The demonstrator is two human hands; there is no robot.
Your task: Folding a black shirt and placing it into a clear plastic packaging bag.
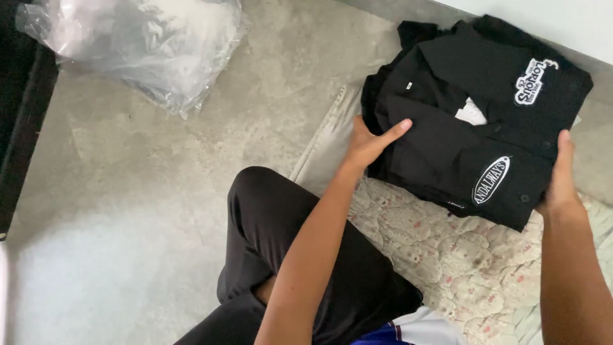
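- My left hand (pixel 369 144) lies flat on the left edge of the stack of folded black shirts (pixel 472 128); its fingers (pixel 393 130) are stretched out and open, pressing on the cloth and not closed around anything.
- My right hand (pixel 560 176) sits against the right edge of the same stack, fingers (pixel 564 148) laid along the side of the fabric. I cannot tell whether they curl under the edge or only rest against it.
- The stack lies between my 2 hands, on a pale quilted mat (pixel 460 249) with a small flower pattern, spread on the floor near the wall at the upper right.
- The top shirt shows 2 white embroidered patches: 1 oval (pixel 490 180) near the lower right, 1 irregular (pixel 531 82) near the upper right. A small white tag (pixel 471 114) shows at the collar area.
- More black cloth sticks out beneath the top shirt on the left and upper side.
- My bent leg in black trousers (pixel 281 243) is at the lower centre, beside the mat's left edge.
- A crumpled clear plastic bag (pixel 143 41) lies on the grey concrete floor (pixel 128 191) at the upper left, well apart from the shirts.
- A dark edge of furniture (pixel 19 115) runs along the far left.
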